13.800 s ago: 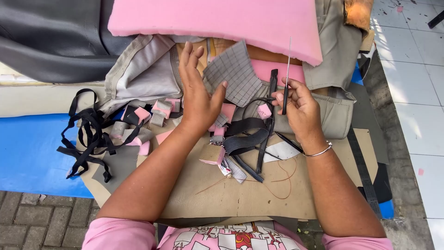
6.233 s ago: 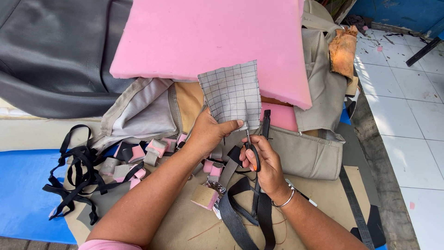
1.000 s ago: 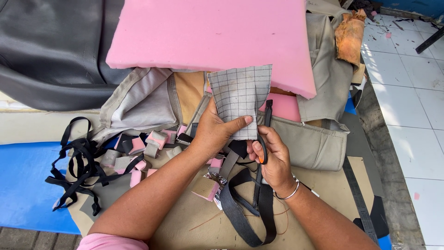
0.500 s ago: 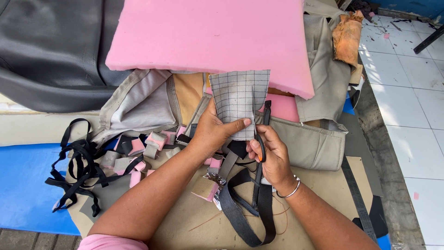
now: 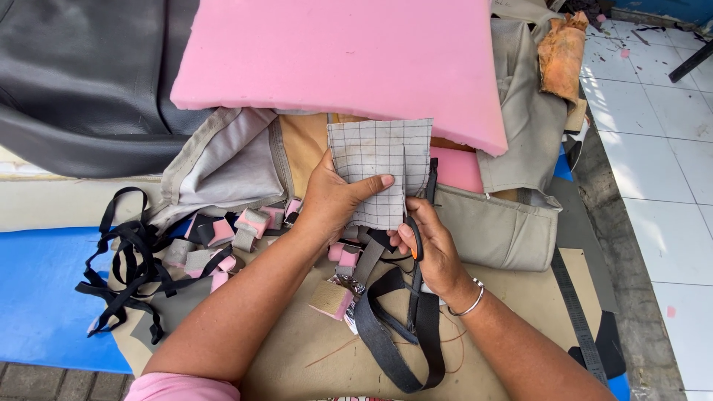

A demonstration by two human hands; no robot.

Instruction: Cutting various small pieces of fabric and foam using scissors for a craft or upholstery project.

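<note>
Head view, single moment. Left hand (image 5: 338,204) pinches a grey checked fabric piece (image 5: 380,169) from its left edge — thumb lies across the front face, the other fingers are closed behind it, so the piece is held upright and roughly flat toward the camera. Right hand (image 5: 431,249) is closed around the handles of a pair of scissors (image 5: 413,223); an orange handle loop shows between the fingers, and the thin blades point up into the fabric from its lower edge, just right of the left thumb. A short vertical slit is visible in the cloth above the blades. The fabric piece sits in front of the lower edge of a large pink foam slab (image 5: 349,63), which rests on beige upholstery covers (image 5: 494,223). Below the hands, wide black webbing straps (image 5: 394,327) loop over a tan cardboard-coloured work surface (image 5: 297,356). A small foam-backed offcut (image 5: 332,299) lies just left of the straps. Further left: a tangle of narrower black straps (image 5: 126,260) and several pink-and-grey scraps (image 5: 223,238). A silver bangle (image 5: 469,301) is on the right wrist.
</note>
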